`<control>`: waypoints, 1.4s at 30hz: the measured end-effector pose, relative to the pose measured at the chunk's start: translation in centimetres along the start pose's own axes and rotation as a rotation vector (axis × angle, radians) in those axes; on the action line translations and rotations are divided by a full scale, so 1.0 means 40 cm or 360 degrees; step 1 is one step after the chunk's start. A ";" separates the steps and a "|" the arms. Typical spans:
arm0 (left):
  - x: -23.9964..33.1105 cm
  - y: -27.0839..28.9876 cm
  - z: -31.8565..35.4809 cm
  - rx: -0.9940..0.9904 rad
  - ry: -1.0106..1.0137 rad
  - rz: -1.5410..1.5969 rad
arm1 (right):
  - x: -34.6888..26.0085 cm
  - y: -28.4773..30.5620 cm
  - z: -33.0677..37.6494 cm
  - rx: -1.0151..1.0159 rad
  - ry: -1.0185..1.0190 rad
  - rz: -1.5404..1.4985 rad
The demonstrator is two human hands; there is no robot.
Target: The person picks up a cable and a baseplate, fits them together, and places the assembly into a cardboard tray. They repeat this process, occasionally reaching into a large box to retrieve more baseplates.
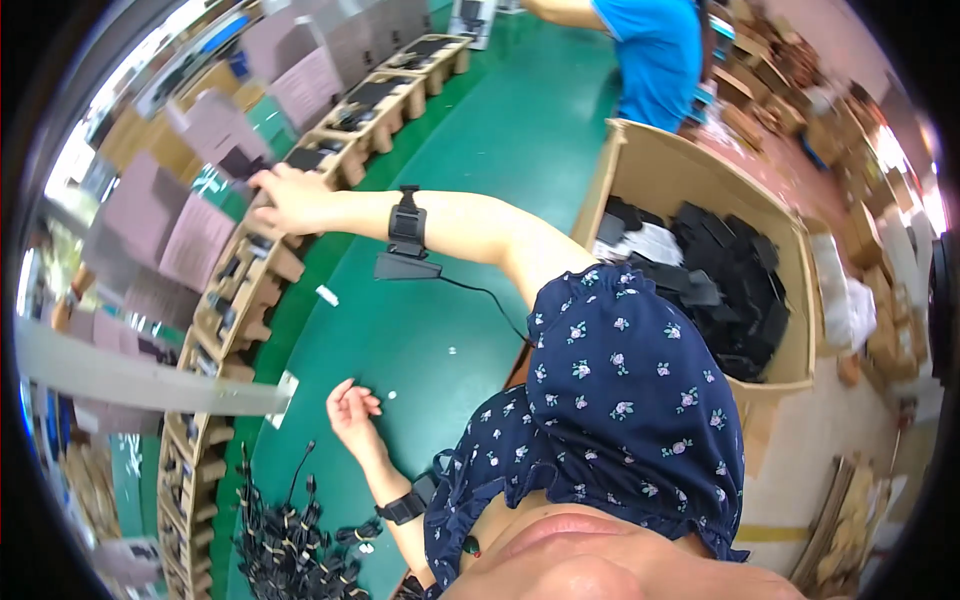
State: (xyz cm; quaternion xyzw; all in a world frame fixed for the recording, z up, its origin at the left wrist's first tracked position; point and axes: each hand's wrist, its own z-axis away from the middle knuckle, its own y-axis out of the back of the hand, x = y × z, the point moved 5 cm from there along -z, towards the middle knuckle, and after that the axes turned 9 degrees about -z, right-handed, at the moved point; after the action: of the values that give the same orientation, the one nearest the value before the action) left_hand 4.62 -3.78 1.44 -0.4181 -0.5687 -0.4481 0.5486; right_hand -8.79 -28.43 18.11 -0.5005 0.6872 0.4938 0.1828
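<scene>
Presently, your right hand [293, 200] is stretched out, thumb and fingers parted and bent, with its fingertips at the row of tan compartmented trays [287, 262]; you can't tell from this view whether they have hold of anything. The row's long axis runs crosswise to that hand, one stretch going off above it, the other below and past your left hand [354, 413]. Your right hand is much the nearer; the left is half open, loosely curled, with nothing visible in it.

Just above your right hand, a flat black piece [305, 158] sits in a tray, dark and roughly rectangular. Pink sheets [197, 240] stand beyond your fingertips. Below your left hand lies a tangled heap of black cables [300, 540]. Well right of both hands, a cardboard box [790, 345] holds black flat pieces.
</scene>
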 end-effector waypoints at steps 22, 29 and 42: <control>0.149 -0.502 0.328 -0.2538 0.0451 -0.0255 | -0.256 0.501 0.219 0.0316 0.0380 -0.0428; 0.151 -0.586 0.365 -0.2979 0.0635 0.0139 | 0.206 0.939 0.633 0.0646 -0.0750 -0.0309; 0.097 -0.659 0.149 -0.2381 0.0462 -0.0049 | 0.525 1.096 1.302 0.0232 -0.1354 0.1357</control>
State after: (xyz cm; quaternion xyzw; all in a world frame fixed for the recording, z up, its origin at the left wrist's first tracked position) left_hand -22.54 -4.62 3.98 -0.6073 -0.0414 -0.7722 0.1821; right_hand -68.61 6.30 0.97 0.0741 0.7260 0.6318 0.2612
